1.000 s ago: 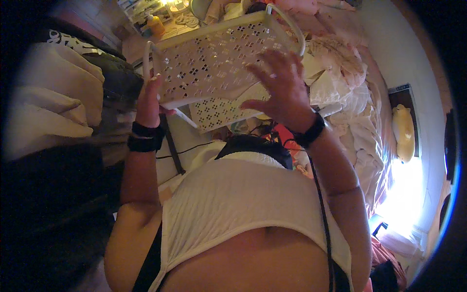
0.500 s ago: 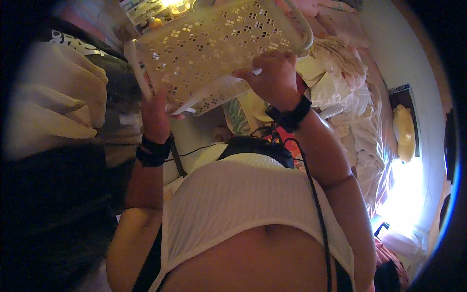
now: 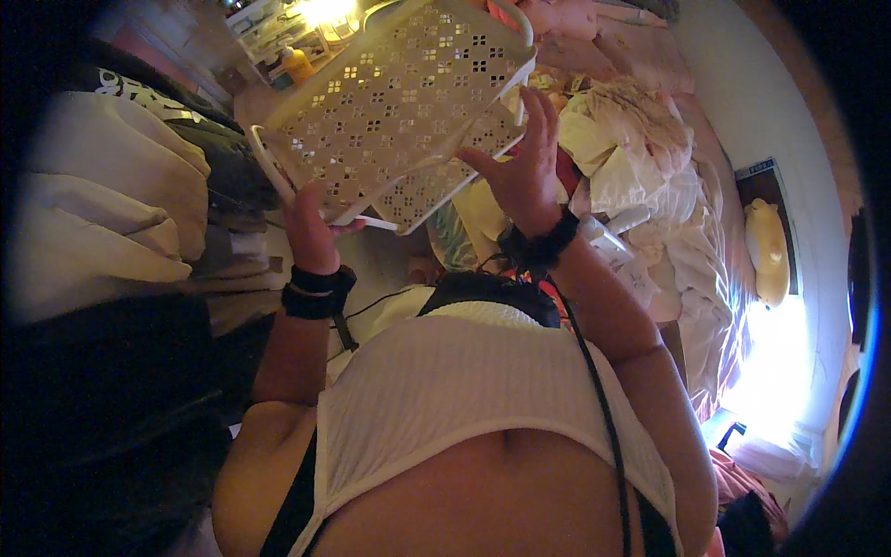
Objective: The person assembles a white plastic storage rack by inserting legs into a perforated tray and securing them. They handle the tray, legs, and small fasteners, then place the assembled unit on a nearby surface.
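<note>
A cream plastic rack with small flower-shaped cutouts and white tubular side bars is held up, tilted, in front of me. Below its main panel, a second perforated panel shows in part. My left hand grips the near left corner, thumb on top and fingertips showing past the edge. Beside the near right edge, my right hand has thumb and fingers spread; its thumb tip lies at the rim, and whether it touches I cannot tell. Dark bands circle both wrists.
Rumpled pale cloth and clothes lie to the right. Draped beige fabric is at the left. A lit lamp and an orange bottle stand at the back. A yellow plush toy lies by the right wall. A black cable hangs over my front.
My right hand has let go of the rack's near edge and spread its fingers. The rack has turned and tilted, showing more of the lower panel. My left hand keeps its grip.
</note>
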`<action>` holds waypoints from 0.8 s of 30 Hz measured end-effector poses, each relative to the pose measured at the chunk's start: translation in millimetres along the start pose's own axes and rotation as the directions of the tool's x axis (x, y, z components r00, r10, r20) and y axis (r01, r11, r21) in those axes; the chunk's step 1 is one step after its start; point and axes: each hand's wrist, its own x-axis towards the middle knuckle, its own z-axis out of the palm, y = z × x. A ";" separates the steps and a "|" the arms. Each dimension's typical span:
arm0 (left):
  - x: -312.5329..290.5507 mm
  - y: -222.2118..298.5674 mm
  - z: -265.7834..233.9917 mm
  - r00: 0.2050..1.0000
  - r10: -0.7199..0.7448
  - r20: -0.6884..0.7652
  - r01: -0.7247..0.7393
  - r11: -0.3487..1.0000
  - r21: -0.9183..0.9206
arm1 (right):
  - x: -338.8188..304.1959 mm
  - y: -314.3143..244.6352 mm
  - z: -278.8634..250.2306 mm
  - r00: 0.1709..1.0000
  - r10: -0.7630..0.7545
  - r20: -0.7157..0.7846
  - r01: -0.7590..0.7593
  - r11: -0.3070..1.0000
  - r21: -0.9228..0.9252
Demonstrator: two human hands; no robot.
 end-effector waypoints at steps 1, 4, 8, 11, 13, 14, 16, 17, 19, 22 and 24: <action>-0.5 2.4 1.0 0.996 -0.094 -0.005 0.093 0.988 -0.124 | -3.9 0.0 4.9 0.980 0.170 0.099 -0.193 0.933 0.305; -5.7 6.8 9.3 0.997 -0.074 0.012 0.075 0.985 -0.154 | -10.1 0.5 18.2 0.845 0.311 0.436 -0.530 0.374 0.761; -19.8 5.6 21.7 0.986 -0.163 -0.025 0.160 0.984 -0.072 | -4.2 3.9 26.1 0.812 0.233 0.534 -0.583 0.308 0.752; -26.3 7.1 22.6 0.995 -0.098 0.013 0.099 0.991 -0.092 | -1.3 6.0 21.6 0.781 0.198 0.592 -0.613 0.424 0.667; -24.4 12.9 16.4 0.995 -0.096 0.026 0.099 0.977 -0.188 | -1.0 6.8 18.0 0.762 0.083 0.642 -0.617 0.392 0.682; -23.4 16.0 13.2 0.995 -0.102 0.017 0.103 0.968 -0.227 | -1.0 7.0 17.1 0.747 -0.012 0.665 -0.627 0.321 0.710; -20.8 21.1 9.4 0.988 -0.146 0.048 0.153 0.964 -0.216 | -1.3 6.5 17.8 0.726 -0.078 0.683 -0.649 0.249 0.719; -19.8 22.9 8.5 0.990 -0.126 0.057 0.136 0.965 -0.224 | -0.8 5.9 20.0 0.727 -0.046 0.685 -0.655 0.254 0.712; -20.5 23.5 9.7 0.985 -0.173 0.022 0.174 0.963 -0.205 | 1.3 5.1 26.0 0.731 0.028 0.681 -0.665 0.251 0.703; -25.7 20.5 12.7 0.983 -0.184 0.016 0.183 0.965 -0.188 | 2.9 0.2 39.5 0.754 0.143 0.642 -0.655 0.235 0.718; -30.4 17.4 14.1 0.985 -0.169 0.020 0.170 0.974 -0.150 | 1.3 -4.8 48.2 0.768 0.217 0.603 -0.641 0.234 0.731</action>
